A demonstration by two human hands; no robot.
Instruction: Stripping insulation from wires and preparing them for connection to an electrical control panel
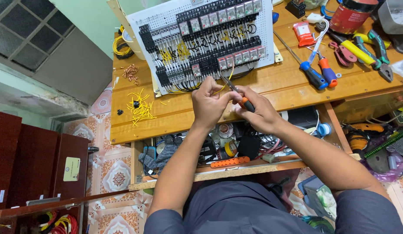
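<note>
Pliers (238, 95) with orange and black handles are gripped in the right hand (258, 113), whose fingers are closed around the handles; the thin metal jaws point toward ten o'clock, at the lower edge of a white perforated board (167, 19). The left hand (210, 104) is curled shut just beside the right, its fingertips pinched together next to the jaws at a yellow wire (225, 86) that runs up to the board; how firmly the wire is held cannot be told. Both hands are kept over the front part of a wooden table (271, 84), at six o'clock from the board.

Rows of black and grey relays (219, 17) linked by yellow and black wires are mounted on the board, which is propped at a tilt on the table. At nine o'clock from the hands, short yellow wire offcuts (141, 108) are scattered on the wood, with a small heap of copper bits (131, 73) farther back. At two o'clock, screwdrivers (316, 73) with blue and orange handles are laid near a red tin (351, 15).
</note>
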